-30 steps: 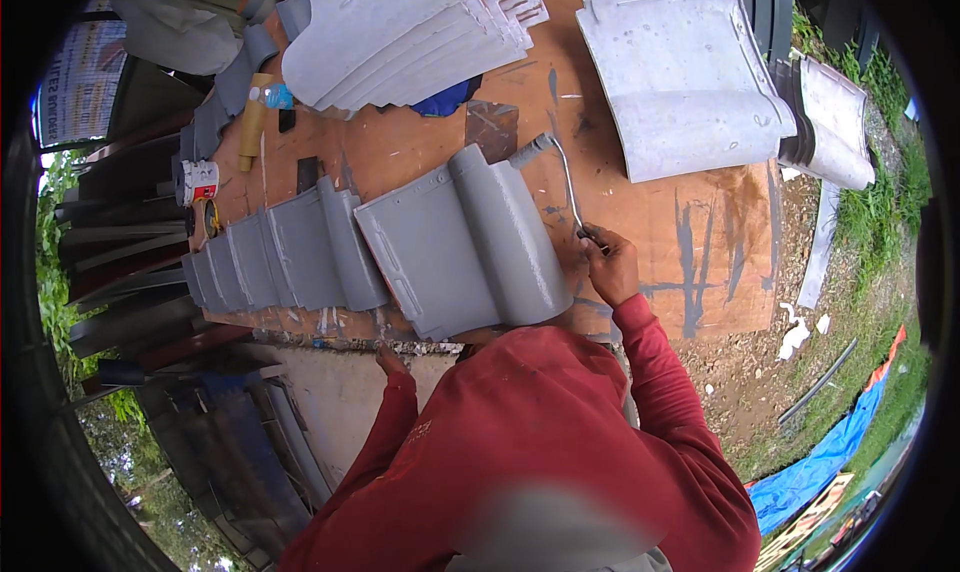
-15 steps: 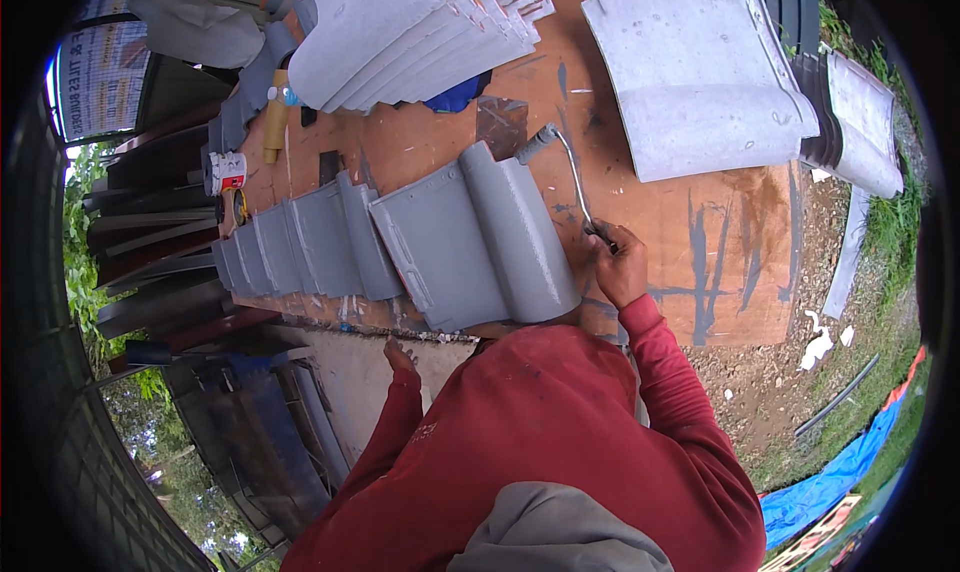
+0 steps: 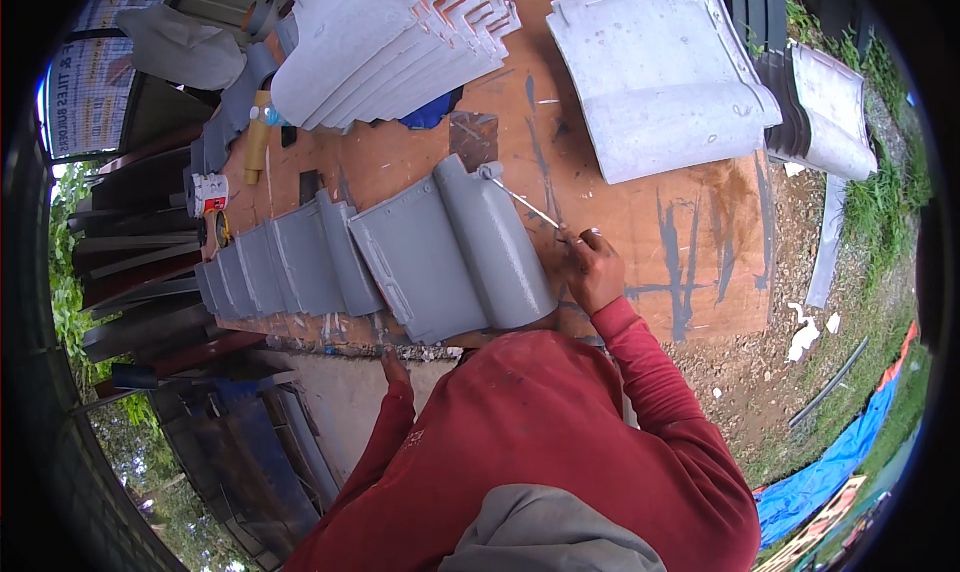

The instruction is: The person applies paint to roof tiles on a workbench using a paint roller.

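One grey tile (image 3: 450, 252), one brush (image 3: 525, 204), two hands, right (image 3: 592, 270), left (image 3: 393, 367)

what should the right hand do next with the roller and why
Probably draw the roller back down along the raised ridge of the grey tile. The right hand holds its thin handle with the head at the ridge's far top end, so a stroke toward the body looks like the natural next pass.

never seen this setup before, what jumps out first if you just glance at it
The grey roof tile lying mid-board on the orange work board catches the eye, with the right hand holding a thin-handled tool to the tile's top corner. Behind it, a stack of pale tiles fans out at the far edge, and a row of grey tiles overlaps to the left.
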The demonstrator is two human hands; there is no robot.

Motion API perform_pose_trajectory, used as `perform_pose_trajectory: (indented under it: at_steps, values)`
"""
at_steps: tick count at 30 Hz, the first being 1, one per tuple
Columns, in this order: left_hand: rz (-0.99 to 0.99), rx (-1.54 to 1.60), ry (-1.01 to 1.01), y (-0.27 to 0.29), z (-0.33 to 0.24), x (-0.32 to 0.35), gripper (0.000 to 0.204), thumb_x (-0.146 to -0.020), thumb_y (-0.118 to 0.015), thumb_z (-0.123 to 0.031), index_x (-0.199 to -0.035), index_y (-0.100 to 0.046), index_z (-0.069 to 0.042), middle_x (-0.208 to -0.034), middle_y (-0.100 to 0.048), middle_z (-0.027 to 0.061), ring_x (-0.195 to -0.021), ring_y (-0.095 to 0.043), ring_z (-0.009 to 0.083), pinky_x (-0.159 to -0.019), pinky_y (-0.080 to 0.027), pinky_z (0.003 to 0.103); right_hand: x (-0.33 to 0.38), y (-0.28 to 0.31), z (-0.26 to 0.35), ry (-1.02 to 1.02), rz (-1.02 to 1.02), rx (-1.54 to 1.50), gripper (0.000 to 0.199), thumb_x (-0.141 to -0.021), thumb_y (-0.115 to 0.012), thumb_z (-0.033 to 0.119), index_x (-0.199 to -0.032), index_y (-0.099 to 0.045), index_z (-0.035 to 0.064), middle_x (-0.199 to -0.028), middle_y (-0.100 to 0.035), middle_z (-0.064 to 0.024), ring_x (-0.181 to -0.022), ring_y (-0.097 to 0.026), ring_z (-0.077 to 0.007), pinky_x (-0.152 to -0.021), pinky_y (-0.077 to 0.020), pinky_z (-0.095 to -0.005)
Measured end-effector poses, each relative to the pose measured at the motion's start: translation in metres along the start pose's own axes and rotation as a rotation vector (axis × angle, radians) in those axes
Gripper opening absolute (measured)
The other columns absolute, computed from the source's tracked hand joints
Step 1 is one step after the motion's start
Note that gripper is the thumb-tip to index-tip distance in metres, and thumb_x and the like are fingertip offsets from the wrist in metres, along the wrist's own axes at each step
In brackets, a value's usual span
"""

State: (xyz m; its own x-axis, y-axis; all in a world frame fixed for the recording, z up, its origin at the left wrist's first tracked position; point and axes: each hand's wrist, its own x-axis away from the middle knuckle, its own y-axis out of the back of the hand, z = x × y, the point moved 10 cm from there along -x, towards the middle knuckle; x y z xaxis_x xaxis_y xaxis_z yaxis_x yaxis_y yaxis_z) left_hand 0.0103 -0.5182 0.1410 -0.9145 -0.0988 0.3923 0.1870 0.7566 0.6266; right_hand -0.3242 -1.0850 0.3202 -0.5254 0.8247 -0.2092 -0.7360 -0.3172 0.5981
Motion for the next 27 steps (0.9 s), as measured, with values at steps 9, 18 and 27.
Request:
perform_pose_trajectory:
  at_steps: [9,18,27]
  values:
    - [0.170,-0.085,0.101,-0.125,-0.026,0.001,0.056,-0.100,-0.046,-0.053,-0.128,-0.054,-0.005,-0.121,-0.058,0.0110,-0.106,-0.054,0.0266,-0.081,-0.049,0.042,-0.001,-0.016,-0.006,-0.009,0.137,0.164,0.040,-0.089,-0.058,0.014,-0.128,-0.065,0.0189,-0.104,-0.062,-0.0097,-0.091,-0.065,-0.0306,-0.073,-0.0546,-0.0423]
    - [0.267,-0.043,0.032,-0.165,-0.041,-0.024,0.051,-0.100,-0.047,-0.052,-0.119,-0.055,-0.006,-0.111,-0.056,0.0081,-0.096,-0.053,0.0239,-0.076,-0.049,0.042,-0.040,-0.014,-0.004,-0.094,0.115,-0.099,0.030,-0.082,-0.062,0.006,-0.109,-0.075,0.0081,-0.093,-0.068,-0.0173,-0.088,-0.066,-0.0367,-0.080,-0.0533,-0.0456]
    - [0.099,0.153,0.144,-0.014,0.067,-0.045,0.047,-0.100,-0.047,-0.052,-0.109,-0.056,-0.006,-0.100,-0.055,0.0052,-0.086,-0.051,0.0211,-0.072,-0.048,0.042,-0.042,-0.015,0.008,-0.134,0.082,-0.247,0.027,-0.083,-0.068,0.006,-0.109,-0.076,0.0059,-0.090,-0.070,-0.0161,-0.081,-0.068,-0.0328,-0.073,-0.0524,-0.0400]
